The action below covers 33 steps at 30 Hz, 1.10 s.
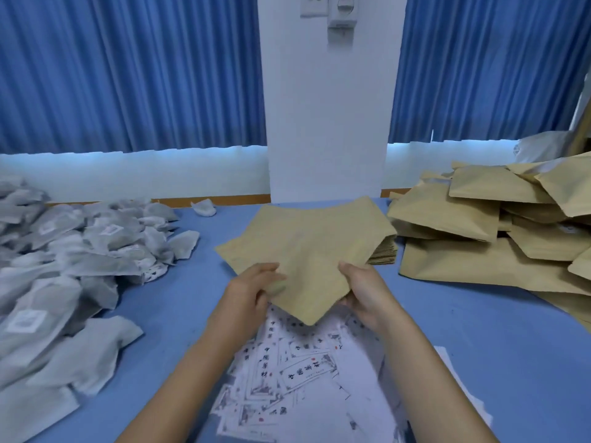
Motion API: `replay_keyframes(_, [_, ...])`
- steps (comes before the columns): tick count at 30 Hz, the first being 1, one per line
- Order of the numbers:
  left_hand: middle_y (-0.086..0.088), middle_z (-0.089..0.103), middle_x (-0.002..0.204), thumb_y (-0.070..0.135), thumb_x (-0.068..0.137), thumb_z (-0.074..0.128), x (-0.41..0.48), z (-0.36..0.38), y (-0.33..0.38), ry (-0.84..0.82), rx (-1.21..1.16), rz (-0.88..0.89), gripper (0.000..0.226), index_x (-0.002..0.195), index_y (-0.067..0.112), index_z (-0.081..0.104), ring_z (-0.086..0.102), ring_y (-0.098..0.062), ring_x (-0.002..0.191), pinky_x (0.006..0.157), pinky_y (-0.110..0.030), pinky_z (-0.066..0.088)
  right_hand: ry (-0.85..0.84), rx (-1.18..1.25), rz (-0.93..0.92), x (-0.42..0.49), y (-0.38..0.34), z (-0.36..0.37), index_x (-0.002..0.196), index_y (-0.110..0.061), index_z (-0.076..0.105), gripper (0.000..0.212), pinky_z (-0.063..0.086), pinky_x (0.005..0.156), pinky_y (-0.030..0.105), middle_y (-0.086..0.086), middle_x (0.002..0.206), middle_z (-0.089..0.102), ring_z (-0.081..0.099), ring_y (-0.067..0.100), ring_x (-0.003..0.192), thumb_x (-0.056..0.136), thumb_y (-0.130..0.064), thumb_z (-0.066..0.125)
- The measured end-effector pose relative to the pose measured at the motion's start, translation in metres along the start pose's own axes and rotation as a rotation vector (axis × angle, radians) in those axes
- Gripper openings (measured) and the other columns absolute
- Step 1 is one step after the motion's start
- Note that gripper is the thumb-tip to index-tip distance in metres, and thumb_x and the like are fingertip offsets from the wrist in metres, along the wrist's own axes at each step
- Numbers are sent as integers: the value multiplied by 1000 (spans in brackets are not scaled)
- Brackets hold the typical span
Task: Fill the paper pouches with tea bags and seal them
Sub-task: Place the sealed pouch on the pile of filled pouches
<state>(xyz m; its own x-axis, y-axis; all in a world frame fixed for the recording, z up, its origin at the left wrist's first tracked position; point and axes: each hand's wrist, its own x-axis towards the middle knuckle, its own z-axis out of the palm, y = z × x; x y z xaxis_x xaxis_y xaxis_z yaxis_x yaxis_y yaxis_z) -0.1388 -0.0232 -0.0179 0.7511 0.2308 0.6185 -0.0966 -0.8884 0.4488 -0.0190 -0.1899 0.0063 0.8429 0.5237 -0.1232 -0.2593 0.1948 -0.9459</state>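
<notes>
We are holding a fanned bunch of brown paper pouches [307, 251] just above the middle of the blue bench [179, 302], with the lowest corner pointing back toward us; how many pouches are in the bunch we cannot tell. Our left hand [252, 289] is pinching the lower left edge, thumb lying on top and fingers curled beneath. Our right hand [364, 289] is gripping the lower right edge the same way, so both hands are clamped on the paper and sitting near each other without touching. Under our wrists, a loose spread of white printed sheets [303, 372] is lying flat on the bench. A big heap of grey-white tea bags [80, 251] is filling the left side, and one stray tea bag [204, 207] is resting near the far edge. To the right, a neat stack of flat pouches [383, 254] is peeking out from behind the bunch we are holding, and beyond it a jumbled pile of pouches [479, 235] is spreading toward the corner. Blue curtains [128, 75] are hanging either side of a white pillar [329, 107].
</notes>
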Motion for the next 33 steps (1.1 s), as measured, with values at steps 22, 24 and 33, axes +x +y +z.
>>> replay_keyframes(22, [30, 69, 94, 16, 78, 77, -20, -14, 14, -135, -466, -353, 20, 85, 35, 76, 61, 13, 94, 80, -4, 43, -521, -7, -46, -16, 45, 35, 123, 12, 50, 34, 52, 95, 43, 28, 121, 61, 59, 38, 115, 92, -1, 52])
replay_keyframes(24, [27, 69, 98, 17, 79, 76, -20, -14, 12, -150, -469, -369, 18, 86, 34, 77, 61, 12, 96, 82, -6, 45, -534, -13, -47, -16, 44, 36, 124, 14, 49, 37, 51, 96, 44, 30, 123, 59, 58, 38, 116, 91, -1, 53])
replay_keyframes(33, [6, 64, 82, 13, 87, 61, -24, -11, 21, -120, -95, -119, 23, 107, 19, 71, 58, -11, 77, 70, -23, 48, -610, -15, -34, -16, 45, 37, 111, 9, 56, 32, 54, 89, 39, 17, 99, 69, 66, 28, 97, 82, -7, 57])
